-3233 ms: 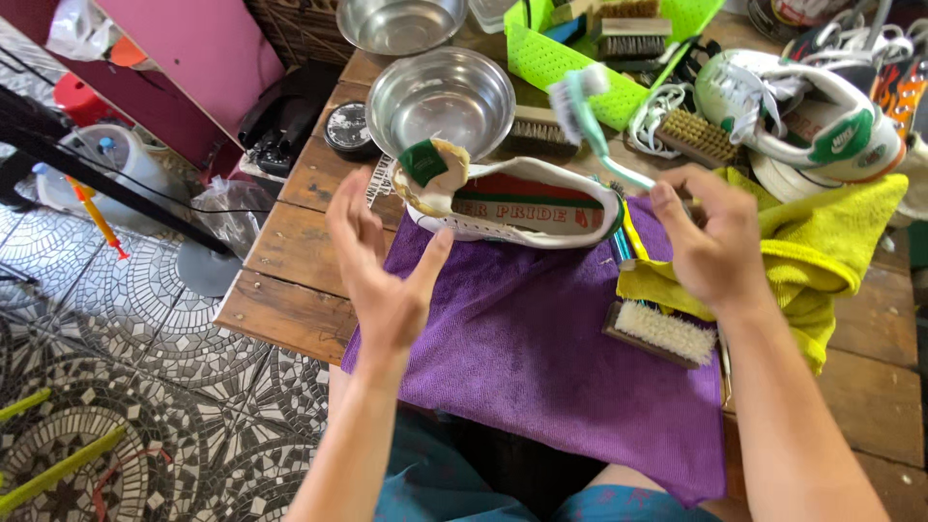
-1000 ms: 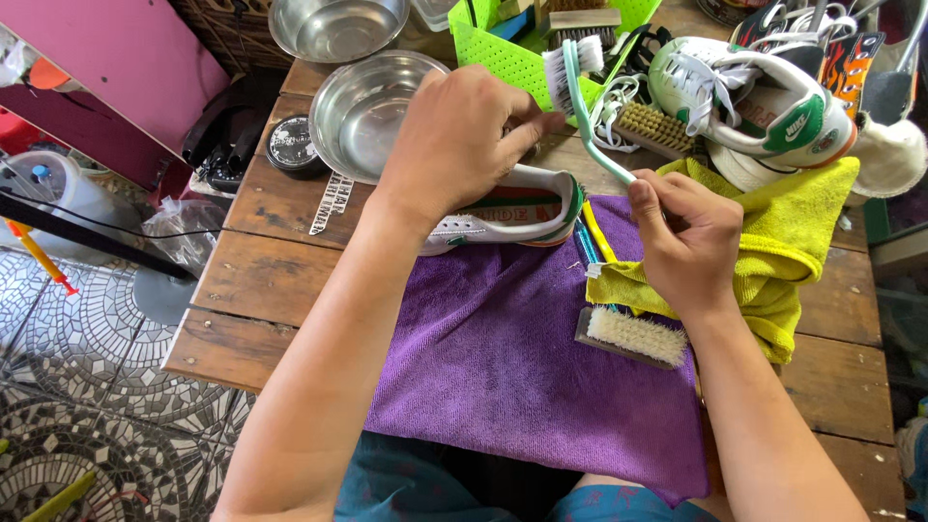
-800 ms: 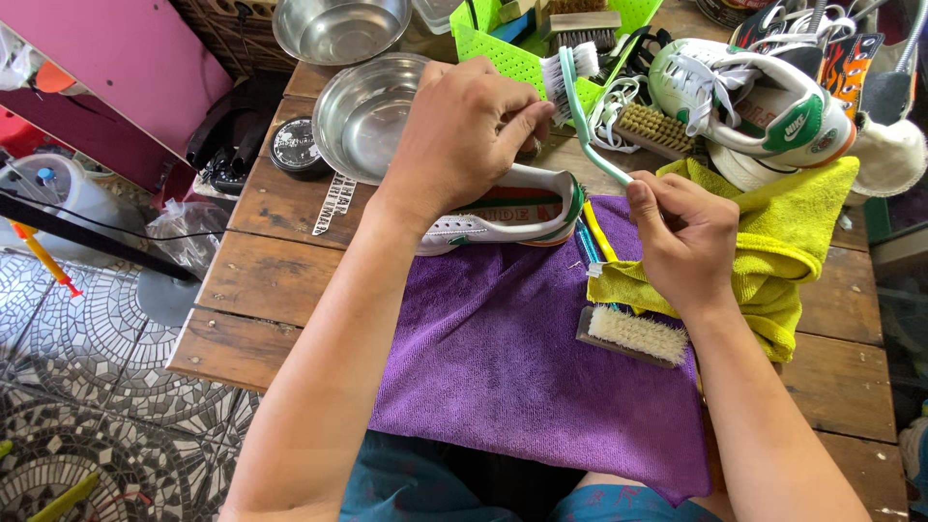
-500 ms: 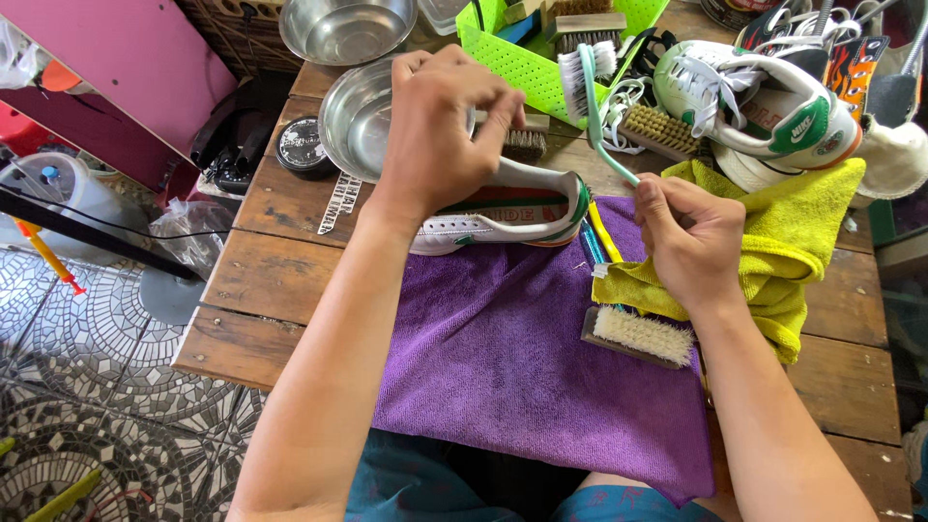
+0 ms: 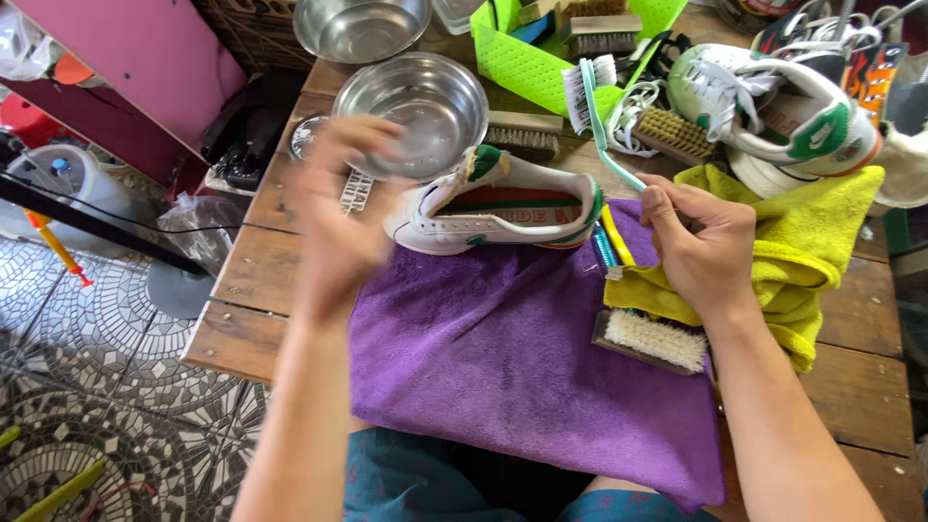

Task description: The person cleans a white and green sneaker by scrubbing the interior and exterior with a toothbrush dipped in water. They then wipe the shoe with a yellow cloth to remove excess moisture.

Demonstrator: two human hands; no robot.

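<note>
Item one, my right hand: fingers curled tight round the handle of a teal toothbrush, thumb pressed along it, bristle head pointing up and away over the table's far side. The hand rests against a yellow cloth toward the right edge.

Item two, my left hand: blurred, held above the table near its left edge, fingers loosely spread and empty; it touches nothing I can make out.

Item three, a white sneaker with green and red trim: lying on its side between my two hands, on the far edge of a purple towel that drapes over the table's near edge.

Item four, a white-bristled scrub brush, just below my right wrist on the towel.

Item five, a steel bowl behind the sneaker, a second steel bowl at the far edge.

Item six, a white and green sneaker at the far right corner.
</note>
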